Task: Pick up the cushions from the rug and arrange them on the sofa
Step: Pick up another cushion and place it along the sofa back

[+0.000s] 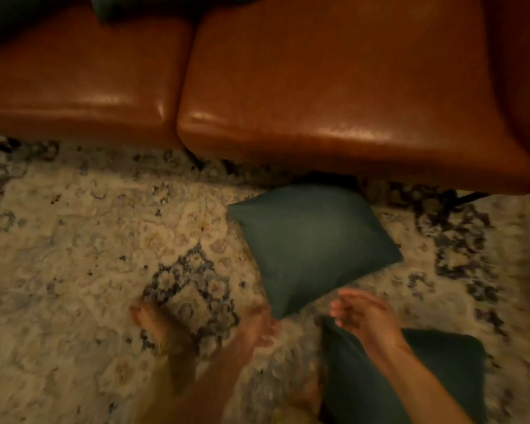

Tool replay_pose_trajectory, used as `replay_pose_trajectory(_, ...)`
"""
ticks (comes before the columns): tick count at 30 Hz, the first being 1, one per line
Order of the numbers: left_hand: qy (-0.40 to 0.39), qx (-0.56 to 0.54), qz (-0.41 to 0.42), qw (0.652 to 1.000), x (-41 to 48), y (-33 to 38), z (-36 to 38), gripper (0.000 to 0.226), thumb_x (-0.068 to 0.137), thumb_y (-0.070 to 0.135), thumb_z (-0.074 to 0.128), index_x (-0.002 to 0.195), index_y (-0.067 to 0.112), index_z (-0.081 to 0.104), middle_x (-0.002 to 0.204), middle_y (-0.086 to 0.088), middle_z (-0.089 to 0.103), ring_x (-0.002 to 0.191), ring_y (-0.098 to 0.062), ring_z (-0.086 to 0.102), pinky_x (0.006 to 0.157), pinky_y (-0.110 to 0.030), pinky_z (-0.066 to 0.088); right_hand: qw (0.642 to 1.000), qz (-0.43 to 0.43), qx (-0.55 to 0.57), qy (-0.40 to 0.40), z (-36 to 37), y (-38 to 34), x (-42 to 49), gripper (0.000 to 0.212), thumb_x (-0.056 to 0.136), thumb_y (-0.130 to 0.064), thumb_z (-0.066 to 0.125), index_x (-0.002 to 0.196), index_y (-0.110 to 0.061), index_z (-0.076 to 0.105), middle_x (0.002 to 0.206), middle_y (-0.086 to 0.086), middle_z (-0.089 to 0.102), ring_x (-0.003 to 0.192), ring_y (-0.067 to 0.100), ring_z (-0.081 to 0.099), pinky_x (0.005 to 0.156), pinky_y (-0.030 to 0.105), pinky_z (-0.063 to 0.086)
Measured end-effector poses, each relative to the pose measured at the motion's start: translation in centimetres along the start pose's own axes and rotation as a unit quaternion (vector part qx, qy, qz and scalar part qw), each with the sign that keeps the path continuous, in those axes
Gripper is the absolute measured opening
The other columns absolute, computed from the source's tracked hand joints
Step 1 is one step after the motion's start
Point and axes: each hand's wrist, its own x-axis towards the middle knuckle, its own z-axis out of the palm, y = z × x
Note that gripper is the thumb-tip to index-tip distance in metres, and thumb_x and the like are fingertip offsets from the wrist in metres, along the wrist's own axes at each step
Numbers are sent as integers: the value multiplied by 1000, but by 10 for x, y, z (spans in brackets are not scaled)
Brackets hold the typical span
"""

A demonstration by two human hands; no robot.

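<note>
Two teal cushions are lying on the patterned rug (74, 240): the farther cushion (312, 243) just in front of the brown leather sofa (334, 87), the nearer cushion (441, 377) partly under the right forearm. Both hands are reaching toward the farther one's near corner, neither touching it; the right hand (367, 316) is hanging with fingers loosely parted and empty, while the left hand (259, 325) is blurring too much to tell how its fingers are standing. A bare foot (156, 325) is planted beside them. Pinching only that corner could let the soft cushion sag and slip free. More dark cushions (172, 4) are sitting on the sofa already.
</note>
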Motion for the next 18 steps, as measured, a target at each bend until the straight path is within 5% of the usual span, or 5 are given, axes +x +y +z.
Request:
replay_pose_trajectory(3, 16, 7, -33, 999, 42, -16, 8, 19, 99, 19, 41, 92, 16, 58, 82, -7, 63, 69, -19, 59, 64, -32, 51, 1000, 17, 2, 3, -9, 20, 32, 19, 94, -1, 44, 92, -4, 63, 67, 12, 69, 57, 20, 64, 60, 30, 49)
replay_pose_trajectory(6, 36, 34, -48, 998, 86, -27, 16, 23, 97, 16, 46, 115, 6, 55, 99, -10, 64, 78, -21, 61, 66, -38, 55, 1000, 26, 0, 14, -17, 37, 61, 20, 94, -1, 44, 94, -4, 63, 69, 12, 68, 58, 20, 64, 60, 30, 49)
replay_pose_trajectory(10, 62, 60, -53, 995, 128, -33, 23, 64, 84, 19, 69, 138, 9, 36, 137, -12, 45, 106, -27, 50, 81, -41, 55, 999, 24, -27, 6, -22, 50, 78, 20, 94, -1, 44, 93, -4, 64, 70, 12, 68, 63, 22, 62, 62, 31, 49)
replay_pose_trajectory(13, 16, 41, -45, 998, 136, -30, 34, 66, 79, 26, 75, 134, 6, 44, 137, -10, 48, 117, -28, 51, 76, -39, 55, 999, 27, -42, 9, -24, 55, 80, 18, 93, 0, 46, 91, -2, 64, 68, 13, 67, 60, 23, 60, 58, 29, 48)
replay_pose_trajectory(18, -23, 118, 65, 991, 121, -10, 58, 54, 81, 45, 69, 123, 14, 56, 121, -8, 65, 94, -23, 63, 59, -27, 48, 994, 38, -101, 19, -34, 47, 75, 15, 92, 0, 50, 88, -2, 65, 66, 15, 68, 54, 22, 61, 55, 28, 48)
